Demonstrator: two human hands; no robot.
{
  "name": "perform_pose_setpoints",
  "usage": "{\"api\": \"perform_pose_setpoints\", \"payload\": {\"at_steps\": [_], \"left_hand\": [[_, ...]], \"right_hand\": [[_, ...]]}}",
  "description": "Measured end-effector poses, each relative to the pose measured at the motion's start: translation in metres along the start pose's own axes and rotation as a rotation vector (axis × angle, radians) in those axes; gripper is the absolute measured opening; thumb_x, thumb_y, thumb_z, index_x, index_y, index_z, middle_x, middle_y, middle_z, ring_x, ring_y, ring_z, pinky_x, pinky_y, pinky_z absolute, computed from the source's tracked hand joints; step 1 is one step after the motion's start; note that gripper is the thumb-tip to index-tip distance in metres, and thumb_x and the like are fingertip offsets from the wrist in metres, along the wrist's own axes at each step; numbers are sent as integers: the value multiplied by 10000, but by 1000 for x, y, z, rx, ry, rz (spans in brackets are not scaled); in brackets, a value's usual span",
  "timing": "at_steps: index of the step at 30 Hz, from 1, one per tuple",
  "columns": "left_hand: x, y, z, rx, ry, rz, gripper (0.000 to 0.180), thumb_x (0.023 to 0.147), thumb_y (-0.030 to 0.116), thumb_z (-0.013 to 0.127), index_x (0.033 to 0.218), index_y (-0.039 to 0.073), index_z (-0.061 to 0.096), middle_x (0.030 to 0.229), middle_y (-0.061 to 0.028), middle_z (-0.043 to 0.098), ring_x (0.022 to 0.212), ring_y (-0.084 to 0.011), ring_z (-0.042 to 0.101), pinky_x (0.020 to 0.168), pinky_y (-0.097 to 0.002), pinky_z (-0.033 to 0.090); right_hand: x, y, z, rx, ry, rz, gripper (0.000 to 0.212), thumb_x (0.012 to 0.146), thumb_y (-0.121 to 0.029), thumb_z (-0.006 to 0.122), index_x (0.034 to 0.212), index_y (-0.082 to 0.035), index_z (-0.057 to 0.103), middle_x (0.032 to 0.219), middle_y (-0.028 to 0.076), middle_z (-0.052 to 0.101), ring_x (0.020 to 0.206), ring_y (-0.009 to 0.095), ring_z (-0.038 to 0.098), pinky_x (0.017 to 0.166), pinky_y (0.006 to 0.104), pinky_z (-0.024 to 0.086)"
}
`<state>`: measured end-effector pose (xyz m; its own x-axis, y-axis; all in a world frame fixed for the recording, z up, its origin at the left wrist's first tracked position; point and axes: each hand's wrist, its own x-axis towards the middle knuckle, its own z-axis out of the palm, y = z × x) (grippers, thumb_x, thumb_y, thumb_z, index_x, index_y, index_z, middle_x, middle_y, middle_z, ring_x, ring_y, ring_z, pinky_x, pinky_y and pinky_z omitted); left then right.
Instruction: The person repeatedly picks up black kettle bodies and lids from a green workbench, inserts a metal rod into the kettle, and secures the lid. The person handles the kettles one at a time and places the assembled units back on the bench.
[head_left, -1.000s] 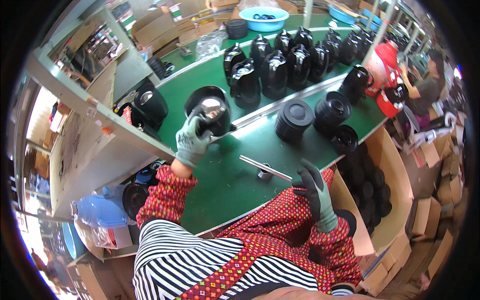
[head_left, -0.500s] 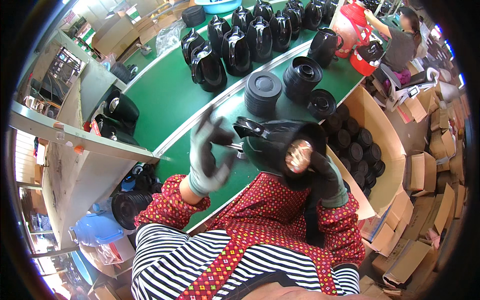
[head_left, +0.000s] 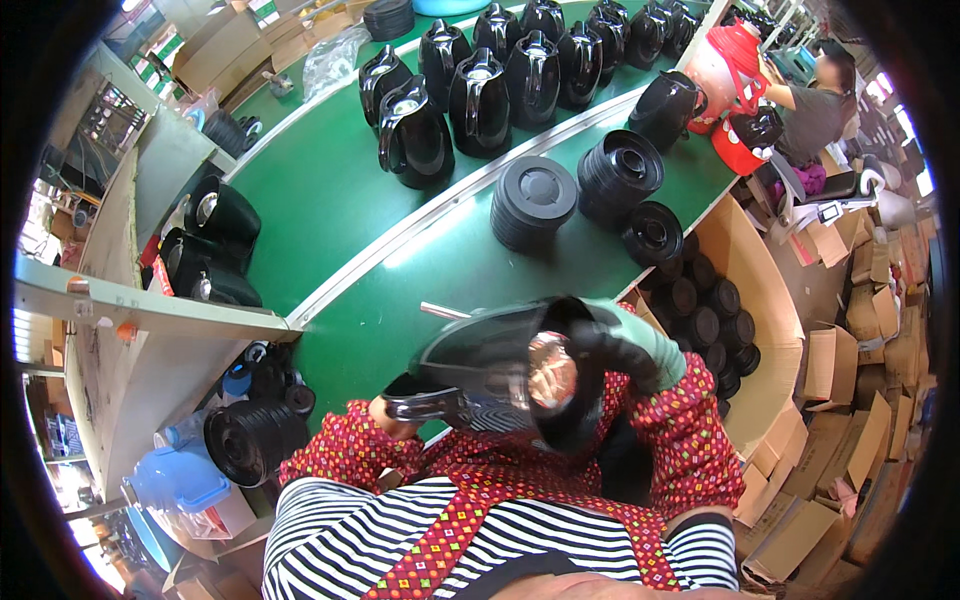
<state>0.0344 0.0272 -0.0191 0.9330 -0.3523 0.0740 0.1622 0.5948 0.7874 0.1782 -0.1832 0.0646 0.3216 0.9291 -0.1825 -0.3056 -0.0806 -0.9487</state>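
Observation:
A glossy black jug [head_left: 470, 350] lies tilted on its side in front of me, blurred by motion. Its open bottom faces right, with a shiny, coppery round end [head_left: 552, 370] showing inside. My right hand [head_left: 630, 345], in a grey-green glove with dark fingers, is closed on the rim of that open end. The jug's handle [head_left: 425, 405] points down toward my lap. Of my left hand only the wrist [head_left: 392, 420] shows, behind the handle; its fingers are hidden by the jug. A thin silvery strip [head_left: 445, 312] sticks out beyond the jug's far side.
Several black jugs [head_left: 480, 100] stand on the green table [head_left: 330, 200] beyond a metal rail. Nearer are stacks of black round parts [head_left: 533, 200]; more fill a cardboard box [head_left: 770, 320] at right. A red-topped jug [head_left: 725, 65] and a co-worker [head_left: 815, 110] are at far right.
The jug has turned and come lower and left, its handle swinging from the far side toward me. My left hand, open beside the jug before, has moved down behind it.

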Motion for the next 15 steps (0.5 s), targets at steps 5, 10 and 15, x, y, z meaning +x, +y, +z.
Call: {"api": "perform_pose_setpoints", "payload": {"at_steps": [5,10,15], "left_hand": [[-10,5,-21,-64,126,0,628,1045,206,662,1587,10,412,1546,-155,538,1338,-245,589,1143,-406,499],[-30,18,-37,-83,196,-3,609,1051,201,651,1578,4,420,1543,-164,540,1345,-252,589,1148,-410,500],[-37,16,-35,-98,233,24,590,1056,196,641,1570,-2,429,1539,-173,541,1352,-259,589,1153,-413,500]], "right_hand": [[117,13,-56,-1347,675,-273,847,821,-557,830,1544,-221,543,1591,249,448,1454,477,402,1221,575,304],[165,35,-87,-1554,702,-31,1009,746,-605,840,1606,-251,449,1567,297,414,1458,514,355,1184,625,297],[137,26,-65,-1396,789,-270,915,791,-534,817,1585,-223,484,1511,280,441,1369,468,416,1171,574,326]]}}
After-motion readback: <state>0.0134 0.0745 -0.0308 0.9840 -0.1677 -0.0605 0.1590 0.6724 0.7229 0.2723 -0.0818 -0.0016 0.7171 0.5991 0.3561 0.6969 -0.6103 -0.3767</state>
